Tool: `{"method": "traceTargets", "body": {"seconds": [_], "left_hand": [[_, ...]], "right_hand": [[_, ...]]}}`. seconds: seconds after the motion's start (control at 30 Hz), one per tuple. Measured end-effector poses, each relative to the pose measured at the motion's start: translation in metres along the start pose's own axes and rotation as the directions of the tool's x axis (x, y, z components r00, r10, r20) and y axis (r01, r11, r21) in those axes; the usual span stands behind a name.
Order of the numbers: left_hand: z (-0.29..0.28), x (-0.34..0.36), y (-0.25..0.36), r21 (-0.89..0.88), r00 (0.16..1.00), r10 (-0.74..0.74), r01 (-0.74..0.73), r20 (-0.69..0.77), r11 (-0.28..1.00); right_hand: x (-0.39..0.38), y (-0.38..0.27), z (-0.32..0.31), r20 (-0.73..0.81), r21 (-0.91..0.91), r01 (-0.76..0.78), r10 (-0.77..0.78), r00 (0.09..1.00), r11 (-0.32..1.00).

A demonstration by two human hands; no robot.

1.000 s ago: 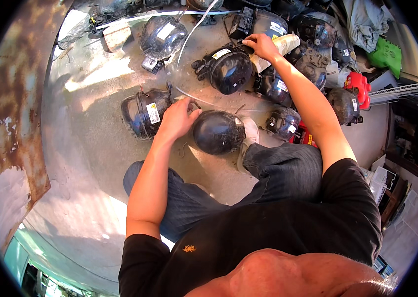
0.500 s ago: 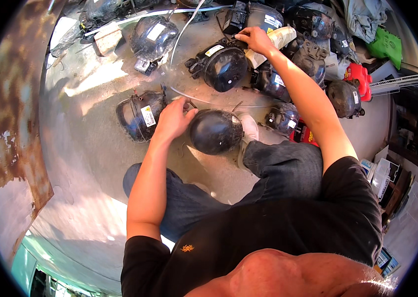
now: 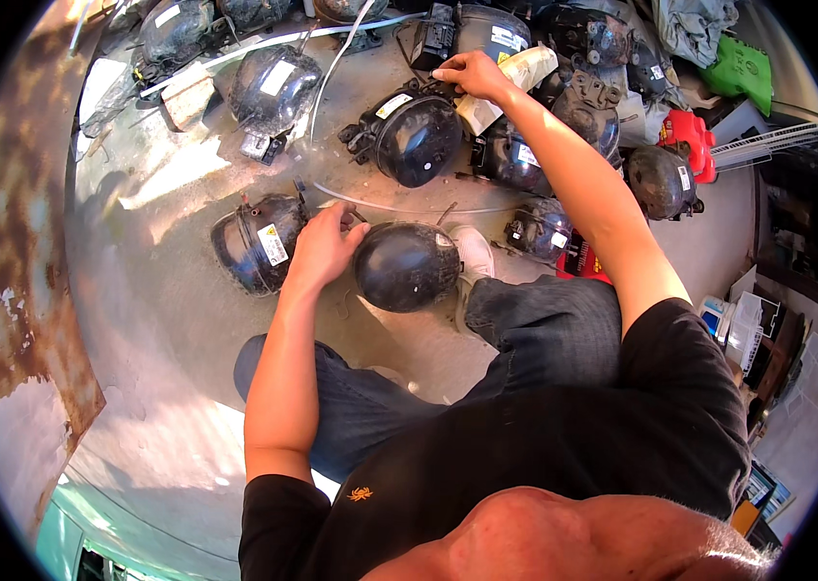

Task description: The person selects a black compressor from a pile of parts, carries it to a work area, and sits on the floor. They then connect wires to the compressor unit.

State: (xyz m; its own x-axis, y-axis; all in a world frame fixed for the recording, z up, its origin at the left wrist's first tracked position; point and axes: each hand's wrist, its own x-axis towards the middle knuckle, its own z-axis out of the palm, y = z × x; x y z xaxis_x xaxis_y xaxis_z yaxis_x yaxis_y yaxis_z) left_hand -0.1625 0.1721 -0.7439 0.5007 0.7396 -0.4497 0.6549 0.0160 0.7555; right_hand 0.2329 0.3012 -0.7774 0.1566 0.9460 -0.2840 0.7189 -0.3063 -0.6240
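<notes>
My left hand (image 3: 322,249) is between two black refrigerator compressors on the floor. Its thumb and fingers close around a short pipe stub beside the smooth, round near compressor (image 3: 407,268). To its left stands another compressor (image 3: 262,244) with a white and yellow label. Farther forward, my right hand (image 3: 475,76) pinches a thin pipe at the top of a third compressor (image 3: 417,140), which lies tilted with its dome toward me. The fingertips partly cover the pipe. A crumpled cream-coloured wrapping (image 3: 514,89) lies under my right wrist.
More compressors crowd the far side, one of them (image 3: 275,92) at the far left. A white hose (image 3: 419,206) curves across the floor. My shoe (image 3: 473,254) is beside the near compressor. At right are a red container (image 3: 688,140), a green bag (image 3: 740,76) and a white wire rack (image 3: 767,145).
The whole view has shifted, so the scene sits a little farther left in it. Both hands keep their places at the same compressors, with no clear movement of those.
</notes>
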Motion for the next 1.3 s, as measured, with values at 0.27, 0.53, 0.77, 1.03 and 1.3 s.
{"method": "traceTargets", "body": {"seconds": [0.27, 0.53, 0.77, 1.03, 1.3], "left_hand": [[0.002, 0.005, -0.003, -0.016, 1.000, 0.004, -0.004, 0.010, 1.000], [0.008, 0.009, 0.004, -0.014, 0.999, 0.032, -0.032, -0.001, 0.999], [0.010, 0.010, 0.005, -0.005, 0.999, 0.036, -0.035, 0.023, 0.999], [0.014, 0.009, 0.007, 0.004, 0.998, 0.058, -0.058, 0.010, 0.998], [0.009, 0.009, 0.009, 0.037, 0.999, 0.038, -0.039, 0.016, 0.999]], "right_hand": [[-0.005, -0.010, 0.002, 0.072, 0.180, -0.125, 0.114, 0.991, 0.976], [-0.009, -0.004, 0.008, 0.097, 0.437, -0.094, 0.057, 0.994, 0.895], [-0.002, 0.003, 0.009, 0.148, 0.443, -0.102, 0.039, 0.988, 0.891], [-0.002, 0.005, 0.009, 0.199, 0.449, -0.035, -0.061, 0.978, 0.893], [0.007, 0.015, 0.014, 0.192, 0.438, 0.032, -0.128, 0.973, 0.898]]}}
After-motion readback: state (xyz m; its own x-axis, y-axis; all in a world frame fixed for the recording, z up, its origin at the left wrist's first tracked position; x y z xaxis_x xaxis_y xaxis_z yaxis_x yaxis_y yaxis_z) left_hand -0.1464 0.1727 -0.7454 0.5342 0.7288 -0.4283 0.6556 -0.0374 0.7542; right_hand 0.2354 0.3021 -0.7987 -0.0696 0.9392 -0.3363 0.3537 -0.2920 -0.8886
